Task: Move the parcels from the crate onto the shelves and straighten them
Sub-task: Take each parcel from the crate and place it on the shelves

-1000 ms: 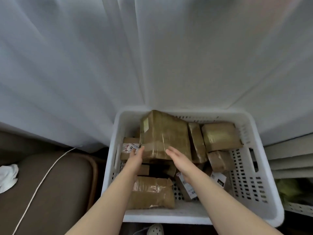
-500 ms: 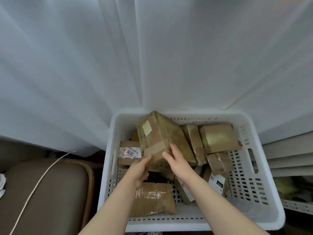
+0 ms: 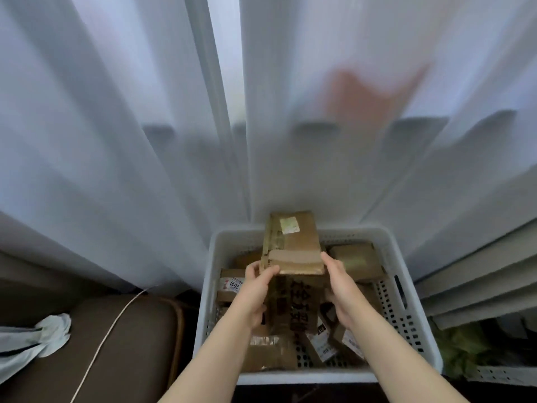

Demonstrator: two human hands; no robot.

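A large brown cardboard parcel (image 3: 293, 251) with a pale label and tape is lifted above the white perforated crate (image 3: 406, 315). My left hand (image 3: 257, 289) grips its left lower edge, thumb over the top corner. My right hand (image 3: 340, 292) holds its right side, fingers curled underneath. Several smaller taped brown parcels (image 3: 359, 261) lie in the crate below, partly hidden by the lifted parcel and my arms.
A white sheer curtain (image 3: 145, 141) hangs right behind the crate. A brown cushioned seat (image 3: 130, 344) with a white cord and a pale cloth (image 3: 43, 335) is at the left. Grey slats (image 3: 479, 283) and green material lie at the right.
The big parcel was lying on the pile with my hands at its near edge. Now both hands have it raised and tipped up above the crate; the camera has tilted upward.
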